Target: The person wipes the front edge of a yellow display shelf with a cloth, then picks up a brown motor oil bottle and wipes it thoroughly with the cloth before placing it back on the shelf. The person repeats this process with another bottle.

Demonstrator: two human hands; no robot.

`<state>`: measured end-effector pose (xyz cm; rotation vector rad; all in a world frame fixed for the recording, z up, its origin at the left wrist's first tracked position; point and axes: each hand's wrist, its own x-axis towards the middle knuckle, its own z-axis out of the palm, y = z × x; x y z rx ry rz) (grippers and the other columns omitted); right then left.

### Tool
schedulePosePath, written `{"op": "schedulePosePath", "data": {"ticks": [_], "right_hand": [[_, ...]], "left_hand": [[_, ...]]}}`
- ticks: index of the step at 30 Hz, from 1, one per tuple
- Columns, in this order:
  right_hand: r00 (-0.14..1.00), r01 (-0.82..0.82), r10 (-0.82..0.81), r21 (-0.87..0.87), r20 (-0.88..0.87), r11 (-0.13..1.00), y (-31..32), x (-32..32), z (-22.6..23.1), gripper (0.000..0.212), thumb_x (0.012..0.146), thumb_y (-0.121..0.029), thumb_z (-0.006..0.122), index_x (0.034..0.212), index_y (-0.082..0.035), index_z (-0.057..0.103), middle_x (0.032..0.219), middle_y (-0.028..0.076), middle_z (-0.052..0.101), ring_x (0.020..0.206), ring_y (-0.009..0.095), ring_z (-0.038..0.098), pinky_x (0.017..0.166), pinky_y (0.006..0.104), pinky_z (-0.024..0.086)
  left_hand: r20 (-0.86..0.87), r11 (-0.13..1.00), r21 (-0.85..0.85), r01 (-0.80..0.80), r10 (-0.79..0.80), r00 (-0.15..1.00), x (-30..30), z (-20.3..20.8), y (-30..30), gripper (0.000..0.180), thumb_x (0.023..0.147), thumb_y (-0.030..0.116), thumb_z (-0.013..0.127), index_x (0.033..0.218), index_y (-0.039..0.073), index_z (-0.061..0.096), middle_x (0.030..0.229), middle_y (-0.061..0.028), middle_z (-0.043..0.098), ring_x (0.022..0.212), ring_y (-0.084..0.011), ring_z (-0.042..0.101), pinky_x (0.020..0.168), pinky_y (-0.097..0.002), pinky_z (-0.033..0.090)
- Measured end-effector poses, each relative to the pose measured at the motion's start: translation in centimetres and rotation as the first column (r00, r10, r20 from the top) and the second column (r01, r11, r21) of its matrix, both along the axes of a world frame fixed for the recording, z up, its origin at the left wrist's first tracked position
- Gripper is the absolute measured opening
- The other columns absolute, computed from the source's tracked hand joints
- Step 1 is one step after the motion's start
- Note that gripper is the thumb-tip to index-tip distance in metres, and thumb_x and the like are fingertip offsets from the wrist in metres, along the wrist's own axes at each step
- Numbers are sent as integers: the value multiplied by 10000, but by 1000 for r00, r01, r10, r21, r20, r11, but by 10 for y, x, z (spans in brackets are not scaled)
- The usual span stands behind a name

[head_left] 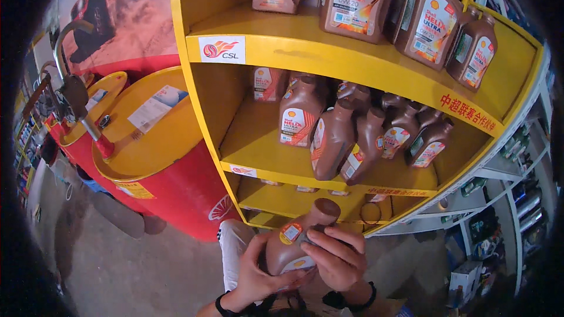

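A brown plastic motor oil bottle (pixel 281 253) is held tilted in front of me, its capped top leaning up and to the right. My left hand (pixel 258 270) is closed round the lower body, thumb along the front label. Across the shoulder and handle side, the fingers of my right hand (pixel 339 255) are bent against the bottle. A dark patch shows by the right fingertips; whether it is the handle gap or a small cloth, I cannot tell. A small round red and yellow sticker is on the bottle's shoulder.
Ahead stands a yellow shelf unit (pixel 282 44). Upright brown oil bottles (pixel 358 3) fill its top shelf; several more (pixel 302 108), some leaning, crowd the middle one. Red drums (pixel 176 191) with yellow lids and a hand pump (pixel 73 91) stand left. Grey metal racks (pixel 499 167) line the right.
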<state>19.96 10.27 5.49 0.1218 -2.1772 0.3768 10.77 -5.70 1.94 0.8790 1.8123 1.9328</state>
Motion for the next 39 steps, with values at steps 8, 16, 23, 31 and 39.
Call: {"op": "schedulePosePath", "data": {"ticks": [8, 16, 23, 31, 39], "right_hand": [[975, 184, -187, -34, -120, 982, 5, 12, -33, 246, 773, -125, 726, 1016, -142, 762, 1228, 20, 681, 1082, 189, 580, 926, 309, 496], [984, -113, 87, 161, 157, 981, -4, 4, 6, 253, 775, -126, 739, 1023, -83, 768, 1173, 26, 703, 1063, 192, 571, 892, 273, 512], [985, 23, -33, 61, 167, 998, -19, 5, -10, 270, 798, -119, 708, 1058, -60, 757, 1187, 62, 704, 1149, 211, 566, 973, 307, 453], [923, -352, 234, 431, 305, 831, -32, 24, -34, 295, 828, -140, 690, 1116, -112, 744, 1243, -8, 672, 1153, 135, 582, 961, 250, 494], [862, -463, 455, -17, 224, 886, -9, 57, -15, 310, 802, -102, 741, 1107, -154, 723, 1243, -12, 667, 1075, 126, 606, 849, 274, 479]], "left_hand": [[247, 994, 102, 27, -52, 968, -5, 5, 2, 780, 667, 124, 915, 1297, -3, 472, 1202, -106, 605, 1114, -175, 596, 965, -338, 483], [274, 993, 108, -50, 18, 962, -5, -6, 1, 780, 699, 210, 898, 1312, -1, 464, 1199, -98, 602, 1117, -178, 580, 968, -329, 465], [410, 973, 229, -32, -66, 910, -12, -13, 10, 761, 785, 374, 838, 1335, 11, 457, 1252, -92, 574, 1181, -172, 542, 1019, -325, 419], [536, 944, 233, -234, 76, 841, -14, -8, 9, 757, 884, 472, 711, 1407, 6, 425, 1286, -103, 580, 1160, -191, 580, 990, -342, 473], [858, 903, 320, -286, -149, 491, -29, -25, 10, 521, 997, 490, 514, 1298, 67, 561, 1145, -111, 695, 989, -254, 701, 869, -410, 588]]}}
